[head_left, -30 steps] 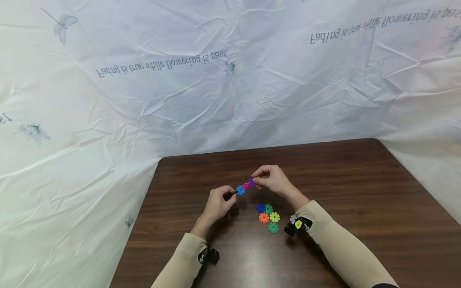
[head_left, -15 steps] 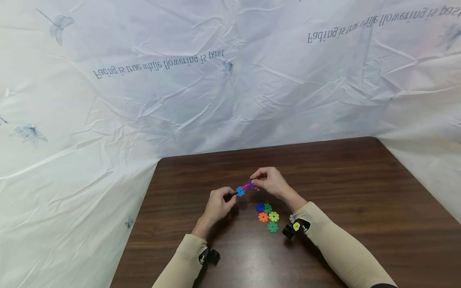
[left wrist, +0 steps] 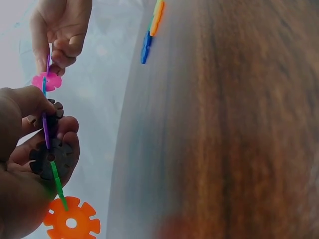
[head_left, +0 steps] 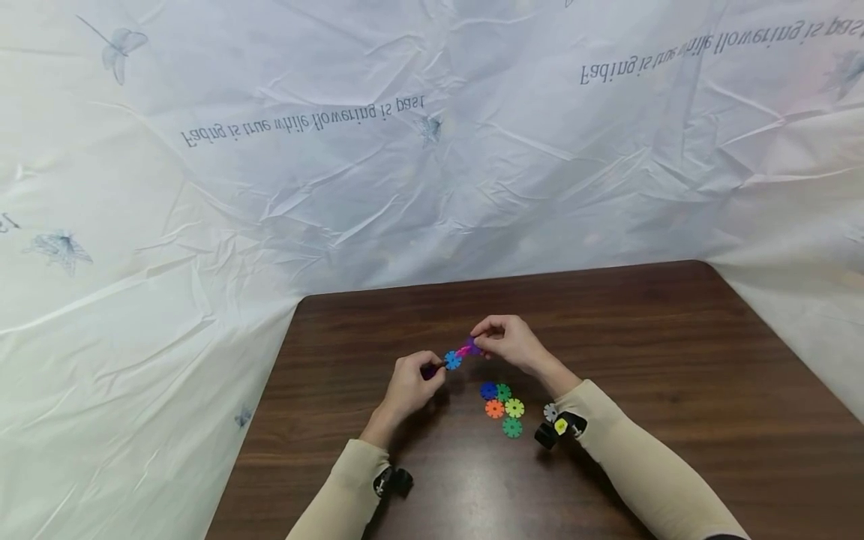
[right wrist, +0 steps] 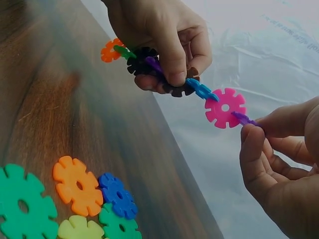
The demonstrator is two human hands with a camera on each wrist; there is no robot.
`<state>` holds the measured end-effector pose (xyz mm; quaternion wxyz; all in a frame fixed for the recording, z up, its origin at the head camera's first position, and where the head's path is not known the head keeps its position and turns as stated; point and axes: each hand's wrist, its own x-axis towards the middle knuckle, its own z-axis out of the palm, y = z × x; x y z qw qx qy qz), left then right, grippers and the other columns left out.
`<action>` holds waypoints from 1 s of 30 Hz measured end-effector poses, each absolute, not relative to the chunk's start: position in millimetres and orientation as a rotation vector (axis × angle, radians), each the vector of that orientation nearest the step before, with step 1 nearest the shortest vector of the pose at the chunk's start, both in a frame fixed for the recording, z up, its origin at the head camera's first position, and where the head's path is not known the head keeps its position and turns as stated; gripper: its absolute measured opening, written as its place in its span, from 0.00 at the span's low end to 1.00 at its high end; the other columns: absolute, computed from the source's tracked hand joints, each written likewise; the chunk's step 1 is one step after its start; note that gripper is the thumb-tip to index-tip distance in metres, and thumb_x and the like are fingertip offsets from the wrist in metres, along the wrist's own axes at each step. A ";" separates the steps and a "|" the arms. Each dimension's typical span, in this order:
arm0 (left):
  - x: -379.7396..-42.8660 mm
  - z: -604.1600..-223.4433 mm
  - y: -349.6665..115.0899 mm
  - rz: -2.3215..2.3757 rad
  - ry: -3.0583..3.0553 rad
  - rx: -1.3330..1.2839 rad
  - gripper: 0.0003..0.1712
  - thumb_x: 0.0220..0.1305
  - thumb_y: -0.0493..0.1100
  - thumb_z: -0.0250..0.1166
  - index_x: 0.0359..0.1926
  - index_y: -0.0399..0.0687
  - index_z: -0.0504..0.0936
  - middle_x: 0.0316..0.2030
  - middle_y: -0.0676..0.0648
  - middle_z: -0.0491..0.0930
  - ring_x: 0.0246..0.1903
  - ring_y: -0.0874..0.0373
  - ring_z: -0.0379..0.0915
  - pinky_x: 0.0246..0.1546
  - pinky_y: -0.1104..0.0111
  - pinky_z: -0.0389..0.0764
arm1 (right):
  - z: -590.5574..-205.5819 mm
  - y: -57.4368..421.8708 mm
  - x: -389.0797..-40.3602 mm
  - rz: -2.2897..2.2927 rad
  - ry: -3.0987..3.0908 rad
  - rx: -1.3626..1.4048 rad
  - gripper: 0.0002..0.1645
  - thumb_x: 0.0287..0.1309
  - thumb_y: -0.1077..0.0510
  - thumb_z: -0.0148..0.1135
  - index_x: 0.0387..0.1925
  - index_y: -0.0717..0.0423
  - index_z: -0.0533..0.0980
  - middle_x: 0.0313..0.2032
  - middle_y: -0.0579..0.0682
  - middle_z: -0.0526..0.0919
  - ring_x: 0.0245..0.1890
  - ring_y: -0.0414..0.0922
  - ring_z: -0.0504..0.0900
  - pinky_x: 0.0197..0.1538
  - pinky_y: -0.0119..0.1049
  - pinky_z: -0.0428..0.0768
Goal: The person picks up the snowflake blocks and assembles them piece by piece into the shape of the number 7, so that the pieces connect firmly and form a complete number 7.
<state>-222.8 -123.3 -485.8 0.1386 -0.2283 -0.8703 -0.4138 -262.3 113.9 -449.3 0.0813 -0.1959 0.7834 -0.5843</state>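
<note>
A chain of slotted plastic discs stretches between both hands above the table. My left hand pinches a dark disc in its middle between thumb and fingers. Toward my right hand follow a blue disc and a pink disc. The right thumb and index finger pinch a purple disc at the end, its edge meeting the pink one. Past the left palm, the left wrist view shows another purple disc, a black disc, a green disc and an orange disc.
Loose discs lie flat on the brown table in front of the hands: blue, orange, yellow and two green. A grey disc lies beside the right wrist camera. A white printed sheet hangs behind.
My right hand has come slightly nearer the table's front with the purple disc. The left hand keeps its hold almost unmoved; the loose discs lie as before.
</note>
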 end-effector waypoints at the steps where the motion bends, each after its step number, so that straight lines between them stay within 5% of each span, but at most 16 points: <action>1: -222.3 -486.1 -123.1 -1.197 -2.525 -0.650 0.05 0.54 0.34 0.68 0.26 0.49 0.83 0.25 0.54 0.81 0.23 0.63 0.72 0.24 0.73 0.75 | -449.3 114.4 -262.1 -1.746 2.337 -0.585 0.08 0.62 0.64 0.62 0.43 0.63 0.80 0.33 0.59 0.83 0.26 0.46 0.82 0.39 0.58 0.81; 6: -220.9 -486.3 -121.8 -1.217 -2.538 -0.594 0.04 0.54 0.35 0.69 0.26 0.48 0.83 0.24 0.55 0.82 0.22 0.66 0.71 0.23 0.76 0.74 | -449.1 120.0 -262.2 -1.761 2.305 -0.586 0.14 0.64 0.62 0.61 0.49 0.67 0.76 0.37 0.62 0.82 0.30 0.49 0.82 0.41 0.58 0.80; 13: -221.3 -484.6 -121.5 -1.222 -2.520 -0.554 0.04 0.52 0.35 0.68 0.27 0.47 0.82 0.24 0.52 0.83 0.23 0.67 0.72 0.25 0.75 0.76 | -445.2 134.5 -259.9 -1.715 2.352 -0.602 0.14 0.65 0.63 0.59 0.50 0.68 0.75 0.39 0.66 0.81 0.36 0.64 0.81 0.39 0.46 0.83; 18: -220.8 -483.7 -120.7 -1.246 -2.528 -0.552 0.04 0.53 0.35 0.68 0.33 0.44 0.84 0.28 0.50 0.85 0.27 0.65 0.77 0.29 0.71 0.80 | -452.3 151.2 -260.1 -1.682 2.397 -0.631 0.12 0.65 0.59 0.61 0.47 0.61 0.77 0.37 0.64 0.82 0.34 0.60 0.82 0.39 0.55 0.81; 26: -219.8 -481.2 -120.6 -1.317 -2.563 -0.559 0.19 0.56 0.32 0.65 0.51 0.39 0.82 0.37 0.47 0.87 0.36 0.60 0.82 0.37 0.69 0.81 | -453.3 173.4 -255.0 -1.570 2.480 -0.639 0.12 0.64 0.58 0.62 0.46 0.61 0.78 0.35 0.57 0.82 0.31 0.50 0.81 0.37 0.51 0.81; 30: -219.0 -480.2 -120.4 -1.353 -2.579 -0.577 0.21 0.58 0.31 0.62 0.54 0.41 0.82 0.40 0.46 0.86 0.37 0.59 0.82 0.37 0.69 0.81 | -455.4 183.0 -251.2 -1.478 2.543 -0.668 0.12 0.64 0.58 0.62 0.45 0.61 0.78 0.35 0.53 0.82 0.31 0.46 0.81 0.36 0.42 0.82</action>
